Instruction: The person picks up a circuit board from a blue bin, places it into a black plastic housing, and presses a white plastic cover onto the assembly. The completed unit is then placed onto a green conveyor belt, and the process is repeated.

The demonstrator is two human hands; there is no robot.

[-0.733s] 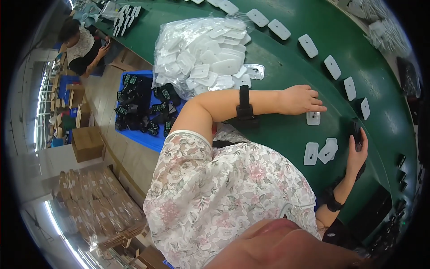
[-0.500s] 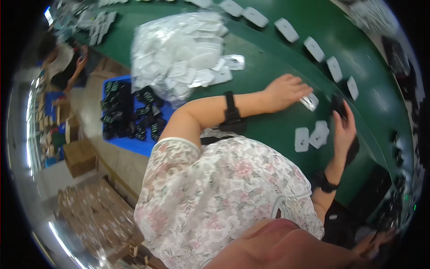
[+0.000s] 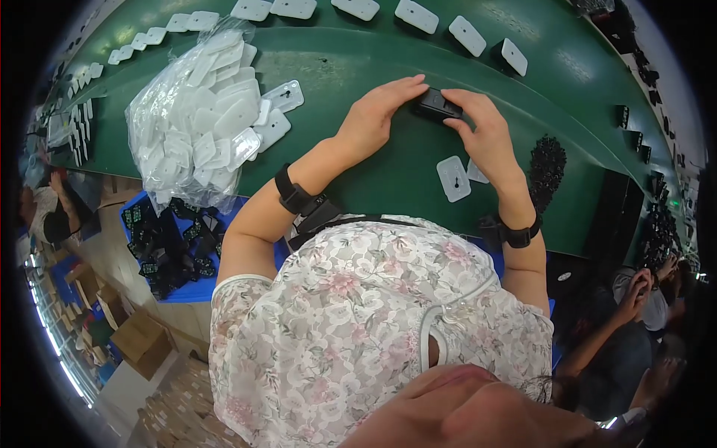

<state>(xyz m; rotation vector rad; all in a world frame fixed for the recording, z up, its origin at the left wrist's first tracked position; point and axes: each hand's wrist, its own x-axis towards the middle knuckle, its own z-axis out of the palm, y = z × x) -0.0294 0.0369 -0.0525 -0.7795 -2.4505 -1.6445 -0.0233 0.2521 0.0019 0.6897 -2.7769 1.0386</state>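
Note:
A small black rectangular plastic case (image 3: 435, 105) is held between my hands above the green table. My right hand (image 3: 484, 131) grips its right end between thumb and fingers. My left hand (image 3: 377, 116) is closed at its left end, fingertips together against it; the left thumb is mostly hidden. Nearer to me lies a white rounded plate (image 3: 453, 179) with a small dark mark in its middle. Beside that, another white plate (image 3: 476, 172) is partly covered by my right wrist.
At left, a clear bag (image 3: 149, 123) is heaped with white plates; a few lie beside it. White pieces (image 3: 416, 16) line the far side. A blue bin (image 3: 190, 293) holds black parts. A pile of small black pieces (image 3: 547, 168) sits right. Other people are at both sides.
My left hand has left the shiny white piece and come to the black case. My right hand has brought the case toward it. The whole view has turned.

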